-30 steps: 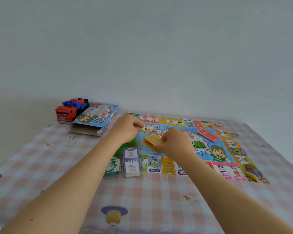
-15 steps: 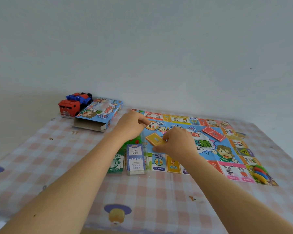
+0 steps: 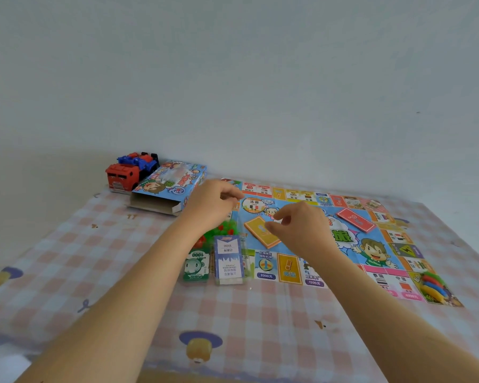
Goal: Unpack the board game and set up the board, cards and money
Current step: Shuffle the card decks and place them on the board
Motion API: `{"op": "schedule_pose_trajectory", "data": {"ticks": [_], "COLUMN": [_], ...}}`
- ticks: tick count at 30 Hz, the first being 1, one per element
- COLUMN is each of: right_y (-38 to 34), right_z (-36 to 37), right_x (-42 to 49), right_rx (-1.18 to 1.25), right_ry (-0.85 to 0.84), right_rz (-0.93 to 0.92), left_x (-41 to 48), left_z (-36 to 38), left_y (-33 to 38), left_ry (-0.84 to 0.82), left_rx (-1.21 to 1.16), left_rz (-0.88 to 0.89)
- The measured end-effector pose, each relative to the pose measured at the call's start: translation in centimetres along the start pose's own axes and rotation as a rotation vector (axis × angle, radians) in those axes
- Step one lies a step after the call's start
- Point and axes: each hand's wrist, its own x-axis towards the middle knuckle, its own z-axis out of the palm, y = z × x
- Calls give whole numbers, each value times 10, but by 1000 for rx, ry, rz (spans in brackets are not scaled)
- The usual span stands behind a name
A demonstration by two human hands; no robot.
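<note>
Board (image 3: 327,201) flat on desk (image 3: 260,313): done. On it are 2 card decks, orange deck (image 3: 260,233) centre-left and red deck (image 3: 356,219) centre-right. Coloured tokens (image 3: 433,284) sit on its near-right corner, count unclear. Off its near-left edge: 1 green money stack (image 3: 196,265), 1 blue-white pack (image 3: 228,259) marked 1000, 1 bag of pieces (image 3: 224,229). Money likely left to lay out. 1 open box (image 3: 169,189) beyond far-left corner. Right hand (image 3: 302,230) over orange deck, grip loose, holding nothing. Left hand (image 3: 213,205) at far-left corner, fingers curled; cannot tell what its grip holds.
</note>
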Motion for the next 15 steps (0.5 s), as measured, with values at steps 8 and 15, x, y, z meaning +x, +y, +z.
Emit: {"op": "schedule_pose_trajectory", "data": {"ticks": [8,15], "right_y": [-29,-44], "right_z": [18,27], "right_x": [-23,-27], "right_rx": [230,254], "right_ry": [-190,-161], "right_rz": [-12,46], "left_x": [-39,-55], "left_z": [-14,-18], "left_y": [-41,-54], "left_ry": [295,258], "left_rx": [184,225], "left_rz": [-160,-235]}}
